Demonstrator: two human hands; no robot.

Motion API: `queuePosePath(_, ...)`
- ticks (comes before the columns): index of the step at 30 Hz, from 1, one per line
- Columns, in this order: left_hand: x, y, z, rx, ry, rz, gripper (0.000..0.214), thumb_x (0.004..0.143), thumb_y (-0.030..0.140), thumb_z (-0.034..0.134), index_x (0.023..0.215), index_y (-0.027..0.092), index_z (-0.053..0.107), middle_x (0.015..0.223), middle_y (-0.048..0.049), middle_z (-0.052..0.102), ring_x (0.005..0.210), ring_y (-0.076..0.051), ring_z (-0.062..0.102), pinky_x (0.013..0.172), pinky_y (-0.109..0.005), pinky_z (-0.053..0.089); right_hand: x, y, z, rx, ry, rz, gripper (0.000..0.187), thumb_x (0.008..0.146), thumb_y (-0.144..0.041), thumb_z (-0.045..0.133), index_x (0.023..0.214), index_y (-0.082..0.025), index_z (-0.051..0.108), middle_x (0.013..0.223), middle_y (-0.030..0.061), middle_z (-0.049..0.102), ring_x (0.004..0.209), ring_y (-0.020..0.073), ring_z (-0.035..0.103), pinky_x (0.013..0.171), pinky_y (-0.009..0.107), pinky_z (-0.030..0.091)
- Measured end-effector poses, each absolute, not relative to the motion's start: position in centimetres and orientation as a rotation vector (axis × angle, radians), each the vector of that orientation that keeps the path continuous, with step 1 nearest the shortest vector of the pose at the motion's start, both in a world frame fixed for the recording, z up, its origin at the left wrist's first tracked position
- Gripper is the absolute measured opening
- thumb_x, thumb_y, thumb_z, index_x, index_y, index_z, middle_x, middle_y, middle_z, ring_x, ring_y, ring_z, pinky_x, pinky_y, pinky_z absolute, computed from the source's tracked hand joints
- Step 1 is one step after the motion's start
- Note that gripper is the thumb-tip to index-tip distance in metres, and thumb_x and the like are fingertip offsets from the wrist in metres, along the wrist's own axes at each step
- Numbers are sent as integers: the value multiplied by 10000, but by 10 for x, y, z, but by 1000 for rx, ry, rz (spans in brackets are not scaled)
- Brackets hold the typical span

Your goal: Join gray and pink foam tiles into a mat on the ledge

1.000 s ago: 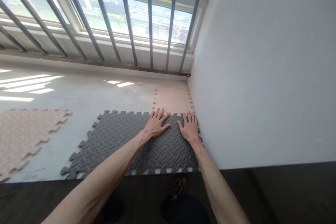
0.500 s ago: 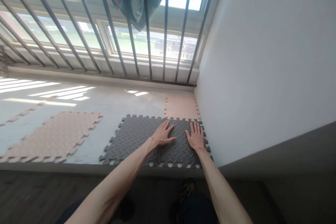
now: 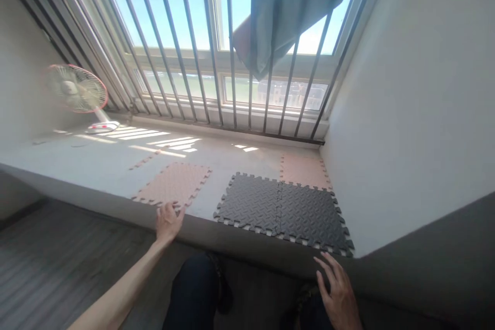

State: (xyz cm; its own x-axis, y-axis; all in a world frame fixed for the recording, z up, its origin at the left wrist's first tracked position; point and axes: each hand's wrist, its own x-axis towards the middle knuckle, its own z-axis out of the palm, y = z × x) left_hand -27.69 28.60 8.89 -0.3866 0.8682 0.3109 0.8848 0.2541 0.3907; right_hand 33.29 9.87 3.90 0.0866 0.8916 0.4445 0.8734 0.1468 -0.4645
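My left hand [image 3: 169, 221] is at the near edge of a loose pink foam mat tile [image 3: 178, 180], thumb apart from the fingers; whether the fingertips touch it I cannot tell. Below the ledge's front edge hovers my right hand [image 3: 337, 291], open and holding nothing, close to the dark grey tiles. Two dark grey foam tiles, the left one [image 3: 249, 201] and the right one [image 3: 311, 216], lie side by side with their toothed edges meeting. Behind the right one, another pink tile [image 3: 303, 170] sits against its far edge, by the wall.
A white ledge [image 3: 96, 170] runs beneath a barred window, with a thin pink edge strip [image 3: 146, 159] on it. An electric fan [image 3: 75, 90] stands at its left end. Cloth [image 3: 266, 26] hangs at the metal railing [image 3: 211, 46]. A white wall [image 3: 417, 103] bounds the right.
Both hands have lifted off the dark grey tiles. My left hand has moved left to the loose pink tile, my right back toward me. The view has swung left, bringing the fan in.
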Motion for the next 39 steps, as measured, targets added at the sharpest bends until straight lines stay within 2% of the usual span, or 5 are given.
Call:
queuePosePath(12,-258,302,108,-1549,-2693,-1063,479,895,551,492,1084,148,668,1172,-241,653,1235,-432,561,1095,-587,475,274,100,84,-1667,-1628,208,342,1044,-394,511,1277,-359,758,1370,98,719,1340,324,662,1163,583,559)
queuePosePath(22,-98,223,145,-1531,-2230,-1874,432,951,631,626,1092,226,671,1042,-68,564,880,-257,572,953,-472,550,75,218,141,-1290,-1138,1291,627,1021,-632,500,1479,-216,605,1295,140,762,1083,272,762,938,449,631)
queuePosePath(26,-55,193,126,-1973,-2083,-1773,378,984,593,607,1171,269,660,1141,-96,636,1071,-314,621,1025,-512,536,44,257,136,-1357,-818,1314,625,901,-532,663,1439,-222,586,1104,77,768,924,232,731,721,353,630)
queuePosePath(31,-97,218,110,-1318,-2314,-1816,720,896,612,683,1453,191,503,1463,-203,538,1503,-403,429,1291,-630,335,81,262,132,-1305,-800,1203,690,820,-488,631,1445,-204,554,981,24,667,779,188,661,537,289,566)
queuePosePath(39,-118,300,123,-1159,-2545,-3026,543,837,305,776,1336,243,570,1035,-30,702,807,-167,737,768,-391,692,157,294,127,-1242,-828,1275,699,763,-470,673,1397,-191,575,909,-19,626,755,161,647,534,253,555)
